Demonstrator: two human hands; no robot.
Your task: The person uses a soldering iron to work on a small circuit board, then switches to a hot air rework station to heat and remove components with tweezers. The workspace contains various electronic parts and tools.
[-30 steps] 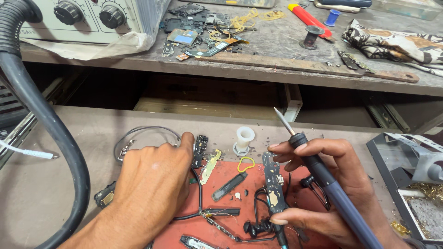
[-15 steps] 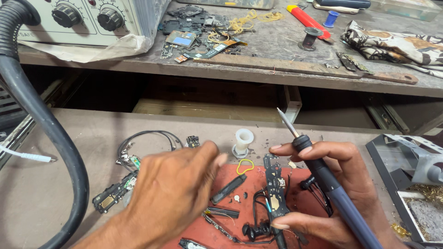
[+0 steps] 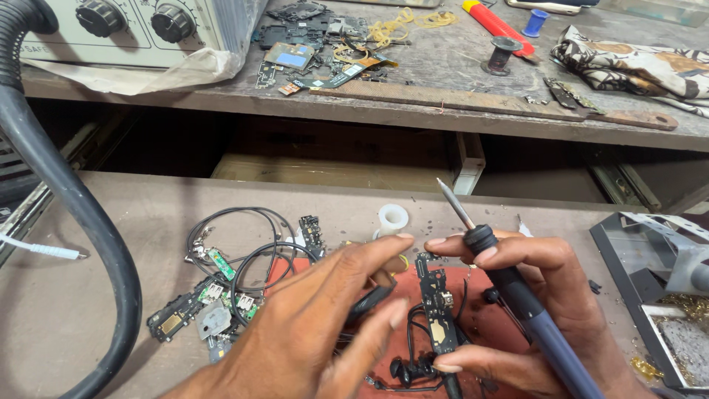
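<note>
At the far left a thick black hose (image 3: 70,214) curves down across my bench, and above it on the upper shelf sits a grey box with two black knobs (image 3: 133,21), a strip of dark lettering along its lower left edge and a sheet of clear plastic (image 3: 159,74) under its front. Below, on the brown work surface (image 3: 96,325), lies a tangle of thin black wires (image 3: 236,236) with several small green and black circuit boards (image 3: 214,295) scattered through it; I cannot count them exactly.

My left hand (image 3: 317,325) reaches in from the bottom, palm down, fingers stretched out and spread, gripping nothing, its tips over the red mat (image 3: 480,295). One white plastic spool (image 3: 392,219) stands just beyond my fingertips.

On the mat lies one long narrow black circuit board (image 3: 436,307). My right hand (image 3: 532,310) curls around it, thumb low and forefinger above, while the same hand clamps one soldering iron (image 3: 517,292), dark blue handle, its tip slanting up and left, clear of the board.

Further right stands a grey metal stand (image 3: 650,251); on the shelf above, one red tool (image 3: 496,26), one blue cap (image 3: 535,22) and a patterned cloth (image 3: 628,63).
</note>
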